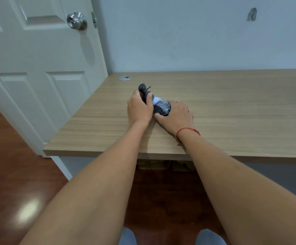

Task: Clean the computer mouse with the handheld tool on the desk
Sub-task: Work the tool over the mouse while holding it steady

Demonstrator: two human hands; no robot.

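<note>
left hand (139, 108): clenched around dark brush handle (143, 90), white tuft on mouse | right hand (176, 114): grasping black computer mouse (162, 108) by its sides on desk (232, 106) | handling: mouse light, rigid, smooth, likely slides; pin flanks

Single head-worn wide-angle view, looking forward and down over both outstretched forearms onto a desk (232, 106). Hands at mid-distance near frame centre; door (37, 68) at left, wall (196, 36) behind, floor (19, 174) below. Edges bowed by lens distortion.
</note>
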